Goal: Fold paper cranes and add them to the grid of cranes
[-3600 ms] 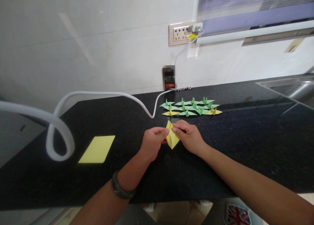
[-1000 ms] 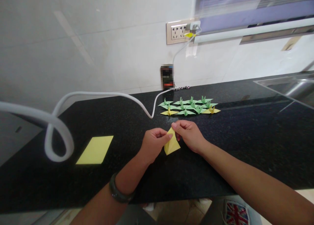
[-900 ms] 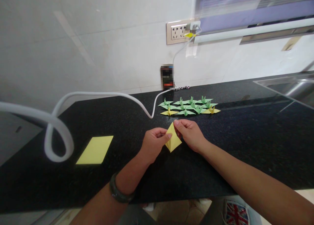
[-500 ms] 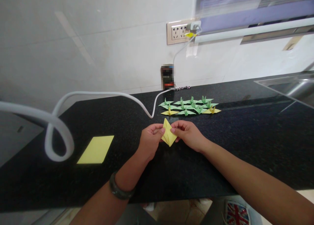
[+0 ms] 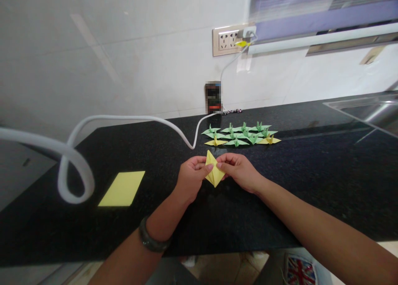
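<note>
Between my hands is a piece of folded yellow origami paper point(image 5: 214, 178), shaped like a diamond with a crease down its middle. My left hand point(image 5: 193, 175) pinches its left side, the thumb lying across the front face. On the right edge, my right hand point(image 5: 238, 169) grips it between thumb and fingers. The fingertips behind the paper are hidden. Just beyond my hands, several folded paper cranes stand in rows: green cranes point(image 5: 236, 141) mostly, with a yellow crane point(image 5: 215, 141) at the front left and another yellow crane point(image 5: 270, 140) at the front right.
A stack or sheet of yellow paper point(image 5: 122, 189) lies left on the black countertop point(image 5: 311, 185). A thick white cable point(image 5: 133, 118) loops across the left side. A blurred dark device point(image 5: 213, 96) leans on the wall below a socket point(image 5: 228, 40). A sink point(image 5: 373, 111) is at far right.
My left thumb has slid slightly right, farther across the folded paper. Both hands keep their hold, and the view has shifted a little.
</note>
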